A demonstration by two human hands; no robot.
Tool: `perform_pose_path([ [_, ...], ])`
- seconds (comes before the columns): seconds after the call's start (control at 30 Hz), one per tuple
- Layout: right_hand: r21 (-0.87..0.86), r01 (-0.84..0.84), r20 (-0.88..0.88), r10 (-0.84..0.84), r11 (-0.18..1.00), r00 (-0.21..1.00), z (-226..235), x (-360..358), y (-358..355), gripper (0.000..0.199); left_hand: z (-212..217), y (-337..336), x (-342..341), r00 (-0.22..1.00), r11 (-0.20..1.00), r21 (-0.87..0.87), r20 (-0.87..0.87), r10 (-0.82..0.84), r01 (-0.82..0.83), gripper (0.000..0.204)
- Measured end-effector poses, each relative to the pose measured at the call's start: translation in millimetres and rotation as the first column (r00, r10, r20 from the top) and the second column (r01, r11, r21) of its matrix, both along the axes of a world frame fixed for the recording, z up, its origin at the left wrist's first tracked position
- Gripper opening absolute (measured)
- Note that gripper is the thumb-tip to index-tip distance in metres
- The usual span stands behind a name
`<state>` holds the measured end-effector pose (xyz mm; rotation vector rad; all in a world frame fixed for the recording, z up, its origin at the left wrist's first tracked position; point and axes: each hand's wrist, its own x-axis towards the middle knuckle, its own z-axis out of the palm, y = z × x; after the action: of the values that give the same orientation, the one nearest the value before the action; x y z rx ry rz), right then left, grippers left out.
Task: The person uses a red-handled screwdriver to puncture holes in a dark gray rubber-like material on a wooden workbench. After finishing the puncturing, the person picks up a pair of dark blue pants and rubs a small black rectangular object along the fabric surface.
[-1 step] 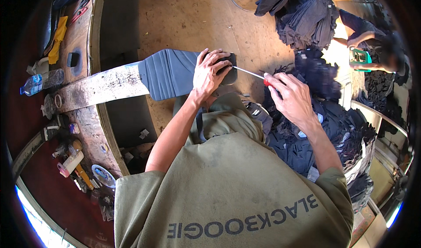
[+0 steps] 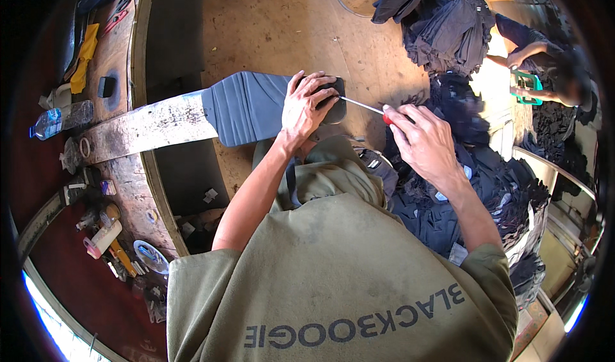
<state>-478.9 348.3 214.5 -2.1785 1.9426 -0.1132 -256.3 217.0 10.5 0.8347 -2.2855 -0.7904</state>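
Observation:
A dark grey padded piece [image 2: 250, 109] with stitched ridges lies over the end of a long, scuffed board [image 2: 154, 126]. My left hand [image 2: 304, 106] grips the piece near its black right end [image 2: 339, 113], fingers spread over the top and the thumb bent in towards the index finger. My right hand [image 2: 424, 138] is closed around the red handle of a screwdriver [image 2: 364, 105]. Its thin metal shaft points left, and the tip reaches the fingertips of my left hand. What the tip touches is hidden there.
Large piles of dark cloth [image 2: 448, 29] lie ahead and to my right [image 2: 429, 214]. A wooden bench [image 2: 138, 189] on the left carries a plastic bottle [image 2: 48, 123], a yellow cloth [image 2: 83, 61] and small items. At far right another person's hands [image 2: 544, 96] are by a green frame [image 2: 528, 83].
My right hand and the screwdriver handle have shifted very slightly up and left. At far right the other person's arms have moved. My left hand and the padded piece look the same.

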Motion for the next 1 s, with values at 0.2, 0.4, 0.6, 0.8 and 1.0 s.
perform_pose_path([
  [0.2, -0.037, -0.219, -0.119, 0.214, 0.975, 0.970, 10.3, 25.0, -34.9, 0.041, -8.2, -4.3, -2.2, 1.000, 0.999, -0.029, 0.010, 0.026, -0.026, 0.018],
  [0.4, 0.392, -0.005, -0.022, 0.015, 0.920, 1.000, 18.1, 27.2, -79.1, 0.063, -11.5, -7.5, -1.0, 0.999, 1.000, -0.016, -0.030, 0.013, -0.013, 0.016],
  [0.6, 0.238, -0.224, -0.255, 0.283, 0.945, 0.924, 20.4, 23.5, -57.3, 0.055, -8.7, -6.9, -0.6, 0.999, 1.000, -0.011, -0.050, 0.020, -0.020, 0.017],
  [0.8, 0.221, -0.112, -0.393, 0.194, 0.969, 0.899, 20.5, 49.5, -58.4, 0.036, -13.2, -9.2, 2.0, 0.999, 1.000, 0.003, -0.049, 0.010, -0.009, 0.017],
  [1.0, 0.191, 0.025, -0.200, 0.014, 0.981, 0.980, 23.0, 48.2, -59.0, 0.054, -14.3, -8.8, 0.4, 0.998, 0.999, 0.052, -0.055, 0.018, -0.015, 0.017],
])
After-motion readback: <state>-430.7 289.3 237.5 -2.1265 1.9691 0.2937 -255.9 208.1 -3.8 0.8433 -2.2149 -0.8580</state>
